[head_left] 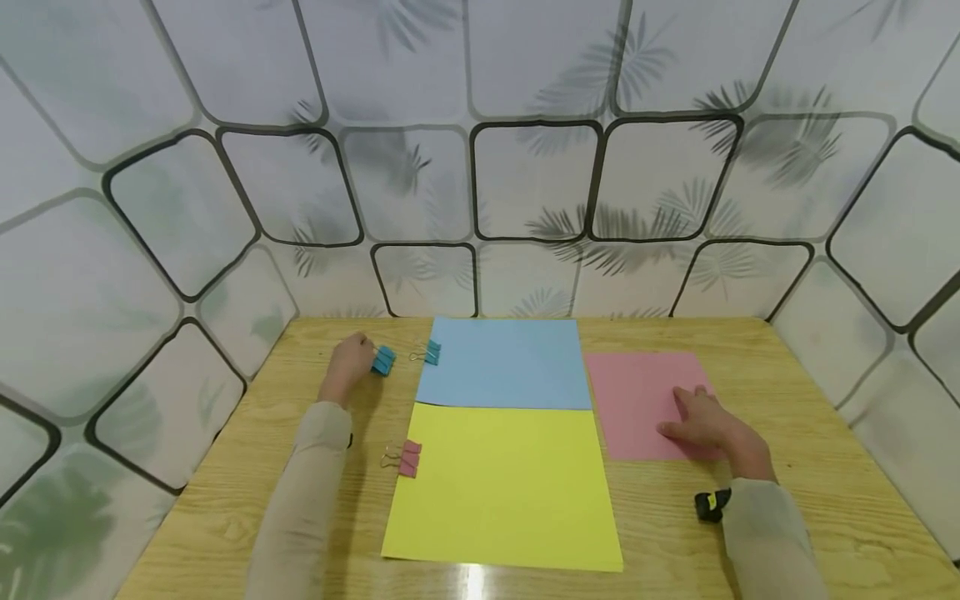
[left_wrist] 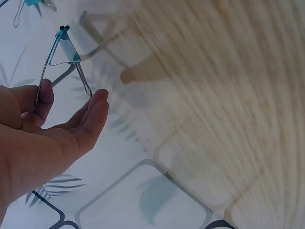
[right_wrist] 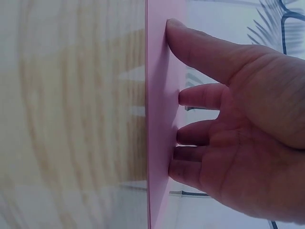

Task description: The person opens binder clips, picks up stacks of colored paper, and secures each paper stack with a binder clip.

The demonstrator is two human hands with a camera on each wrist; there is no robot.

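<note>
Plainly, the left hand [head_left: 348, 360] held a teal metal binder clip with wire handles [head_left: 383, 360] above the left part of the pale wood table [head_left: 652, 542], just left of a light blue rectangular paper sheet [head_left: 504, 364]. From the head camera the fingers were bunched and largely hidden; only the left wrist camera showed how the clip sat in the grip, its two handles spread like a tent, one against the thumb side, the other meeting the fingertips. Part of another teal clip crossed the top edge there.

The head view alone gave the full layout. A second teal binder clip [head_left: 432, 352] bit the left edge of the blue sheet, and a pink binder clip [head_left: 409, 459] the left edge of a bright yellow paper sheet [head_left: 504, 487] just nearer the person. To their right lay a pink square of paper [head_left: 637, 400], the right hand [head_left: 701, 419] over its near right part.

That right grip was wide, thumb apart from the fingers. The right wrist camera saw the pink paper almost edge-on, and showed the fingertips resting on its face with the palm clear of it.
</note>
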